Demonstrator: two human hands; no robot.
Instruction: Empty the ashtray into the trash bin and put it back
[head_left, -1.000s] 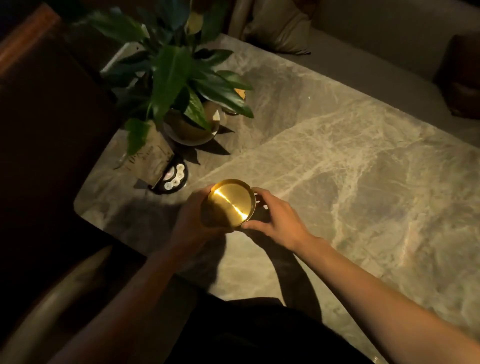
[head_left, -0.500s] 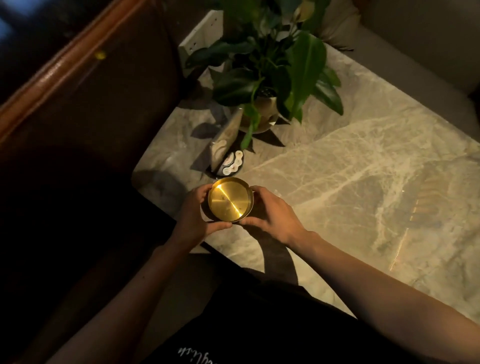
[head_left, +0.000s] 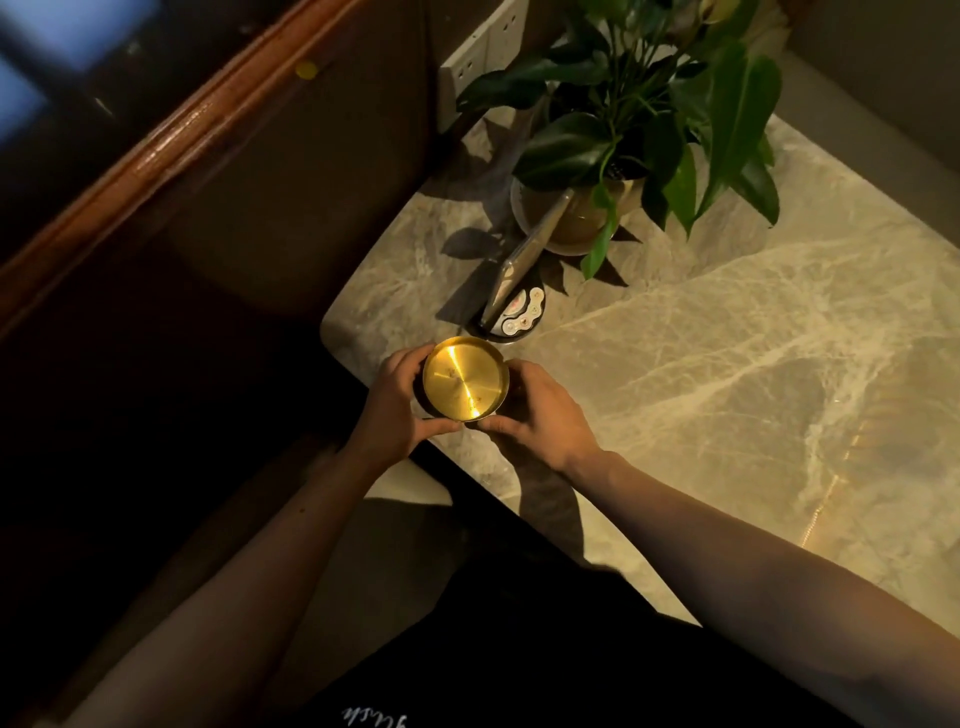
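Note:
A round, shiny gold ashtray is held over the near left corner of the marble table. My left hand grips its left side and my right hand grips its right side, fingers curled around the rim. A few small specks lie on its flat gold bottom. I cannot tell whether it touches the tabletop. No trash bin is in view.
A potted green plant stands at the table's far left. A tilted card in a round black stand sits just beyond the ashtray. A dark seat with a wooden rail lies to the left, and a pale sofa behind.
The ashtray, held in both hands, has moved towards the table's left corner, and the view has swung left. Both hands keep their grip.

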